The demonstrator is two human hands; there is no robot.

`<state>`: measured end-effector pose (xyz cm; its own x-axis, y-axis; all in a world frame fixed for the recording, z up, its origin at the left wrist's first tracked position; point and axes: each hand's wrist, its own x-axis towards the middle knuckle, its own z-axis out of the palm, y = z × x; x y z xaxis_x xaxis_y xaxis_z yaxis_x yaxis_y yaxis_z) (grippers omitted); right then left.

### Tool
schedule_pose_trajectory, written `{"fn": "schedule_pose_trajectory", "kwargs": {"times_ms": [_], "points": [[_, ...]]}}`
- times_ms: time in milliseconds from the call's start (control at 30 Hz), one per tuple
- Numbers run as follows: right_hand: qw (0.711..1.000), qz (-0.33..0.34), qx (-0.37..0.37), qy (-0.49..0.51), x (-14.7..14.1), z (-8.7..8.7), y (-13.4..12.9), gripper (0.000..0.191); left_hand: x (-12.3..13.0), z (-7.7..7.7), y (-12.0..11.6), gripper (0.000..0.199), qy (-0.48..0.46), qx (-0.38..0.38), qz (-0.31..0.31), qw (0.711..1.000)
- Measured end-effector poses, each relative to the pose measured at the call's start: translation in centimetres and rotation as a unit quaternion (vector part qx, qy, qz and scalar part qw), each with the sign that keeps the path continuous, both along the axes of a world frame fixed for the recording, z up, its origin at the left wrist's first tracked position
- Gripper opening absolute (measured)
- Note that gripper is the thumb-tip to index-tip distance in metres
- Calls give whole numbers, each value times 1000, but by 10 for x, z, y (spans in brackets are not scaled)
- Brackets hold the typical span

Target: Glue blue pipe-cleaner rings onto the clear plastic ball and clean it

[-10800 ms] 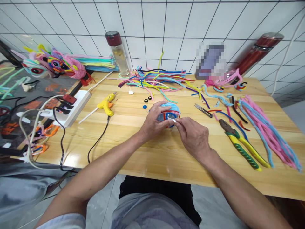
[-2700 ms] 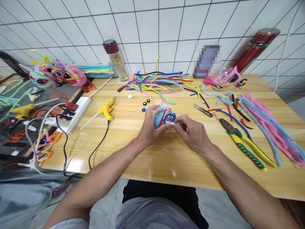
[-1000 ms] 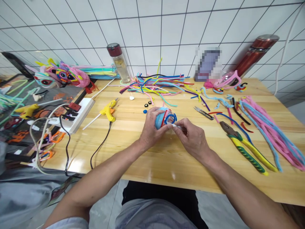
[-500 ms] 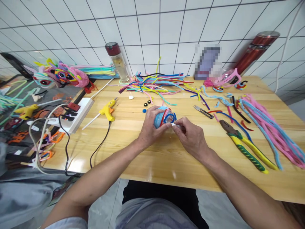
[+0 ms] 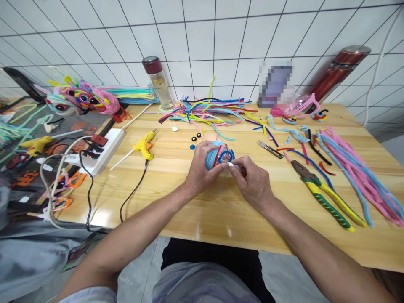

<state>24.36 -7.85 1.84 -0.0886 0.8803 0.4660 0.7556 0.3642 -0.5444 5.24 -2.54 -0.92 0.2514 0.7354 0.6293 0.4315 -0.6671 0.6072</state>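
Observation:
My left hand point(image 5: 202, 168) is wrapped round a rounded craft piece point(image 5: 212, 156) covered in light-blue pipe cleaner. A red band crosses it, and a dark blue loop point(image 5: 232, 155) curls on its clear, shiny end. Pinched in my right hand point(image 5: 252, 179) is a slim, pale, pointed tool point(image 5: 232, 164), its tip at the blue loop; the fingers hide most of it, so its kind is unclear. Just beyond my left hand lie a blue button-like disc point(image 5: 192, 147) and two small black-and-white eyes point(image 5: 196, 137).
A yellow glue gun point(image 5: 145, 145) and white power strip point(image 5: 109, 151) with cables lie left. Thread snips point(image 5: 270, 149), pliers point(image 5: 325, 195) and pink and blue pipe cleaners point(image 5: 356, 172) are right. Behind stand a glass bottle point(image 5: 159, 84), loose pipe cleaners point(image 5: 211, 110) and a red flask point(image 5: 342, 71).
The camera view has shifted slightly, so everything sits a little lower and to the right. Both hands keep nearly the same grip, with the pointed tool still at the blue loop.

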Motion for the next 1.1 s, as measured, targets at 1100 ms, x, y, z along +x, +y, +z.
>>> {"fn": "schedule_pose_trajectory", "kwargs": {"times_ms": [1100], "points": [[997, -59, -10, 40, 4, -3, 3, 25, 3, -3, 1, 59, -25, 0, 14, 1000]]}}
